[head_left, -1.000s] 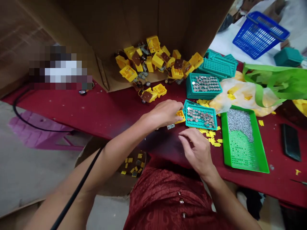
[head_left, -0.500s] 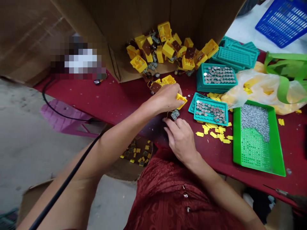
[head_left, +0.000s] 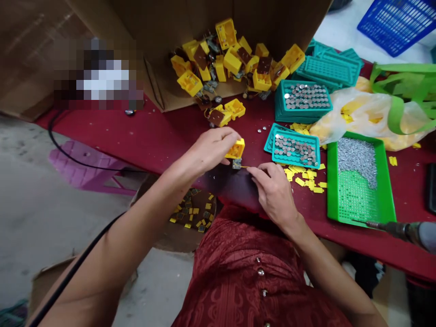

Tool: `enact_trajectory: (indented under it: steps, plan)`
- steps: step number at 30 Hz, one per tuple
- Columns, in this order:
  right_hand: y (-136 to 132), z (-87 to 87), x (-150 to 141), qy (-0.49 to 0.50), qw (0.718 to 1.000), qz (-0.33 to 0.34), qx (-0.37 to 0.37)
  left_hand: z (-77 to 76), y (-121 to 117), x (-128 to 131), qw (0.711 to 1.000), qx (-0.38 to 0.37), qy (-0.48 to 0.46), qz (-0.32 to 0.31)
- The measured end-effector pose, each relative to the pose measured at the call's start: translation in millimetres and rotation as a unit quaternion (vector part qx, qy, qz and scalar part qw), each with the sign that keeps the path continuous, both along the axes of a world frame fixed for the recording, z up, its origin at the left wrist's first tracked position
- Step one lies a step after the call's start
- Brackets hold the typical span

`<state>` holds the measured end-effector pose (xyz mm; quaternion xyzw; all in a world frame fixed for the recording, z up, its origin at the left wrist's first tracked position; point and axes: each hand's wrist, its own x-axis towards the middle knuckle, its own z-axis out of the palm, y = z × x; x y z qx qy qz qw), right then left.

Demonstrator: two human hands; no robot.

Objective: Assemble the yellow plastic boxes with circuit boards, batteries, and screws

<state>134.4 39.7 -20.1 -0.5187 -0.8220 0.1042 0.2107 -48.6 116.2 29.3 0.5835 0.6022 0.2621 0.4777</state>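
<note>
My left hand (head_left: 214, 147) is closed round a small yellow plastic case (head_left: 238, 149), its open side partly showing. Just below the case hangs a small grey component (head_left: 236, 164), perhaps a tiny board or switch. A thin yellow wire (head_left: 245, 167) runs from it to the fingertips of my right hand (head_left: 276, 190), which pinch its end. Behind my left hand, a wired yellow case with a brown panel (head_left: 220, 116) and another yellow case (head_left: 235, 109) lie on the red table (head_left: 170, 136).
A cardboard box (head_left: 163, 97) holds piled yellow cases (head_left: 232, 61). To the right are teal trays of button cells (head_left: 296, 151), yellow tabs (head_left: 308, 179), a green tray of screws (head_left: 386, 181) and a plastic bag (head_left: 334, 106). A power screwdriver (head_left: 405, 230) juts in; a black cable (head_left: 85, 259) crosses my left arm.
My left hand has moved left with the yellow case. My right hand has shifted right, and the wire now stretches between its fingers and the grey component. The power screwdriver shows more fully.
</note>
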Motion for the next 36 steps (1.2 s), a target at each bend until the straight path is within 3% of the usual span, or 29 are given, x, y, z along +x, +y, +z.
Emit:
enact_trajectory:
  steps: [4, 10, 19, 23, 27, 29, 32, 36]
  plan:
    - [-1, -3.8, 14, 0.007, 1.000, 0.015, -0.018, -0.3, -22, -6, 1.000, 0.017, 0.009, 0.022]
    - [1, -6.2, 3, 0.043, 0.998, -0.051, -0.016, 0.7, -28, -9, 0.992, 0.056, 0.112, -0.009]
    - [18, 4.8, -15, -0.086, 0.994, -0.056, -0.036, 7.3, -20, -24, 0.982, 0.061, 0.177, -0.016]
    - [31, 11.9, -15, -0.113, 0.991, -0.039, -0.054, 0.7, -20, -42, 0.990, 0.024, 0.138, 0.007]
    - [39, 18.6, -17, -0.110, 0.993, -0.021, -0.042, -3.6, -27, -52, 0.995, -0.089, -0.015, 0.047]
    - [44, 24.8, -20, -0.101, 0.994, -0.019, -0.023, -1.8, -31, -54, 0.973, -0.171, -0.135, 0.080]
    - [58, 38.5, -27, -0.093, 0.995, -0.022, 0.019, 3.7, -37, -51, 0.904, -0.282, -0.291, 0.140]
    - [80, 56.1, -34, -0.073, 0.995, -0.032, 0.063, 5.2, -49, -40, 0.816, -0.354, -0.407, 0.208]
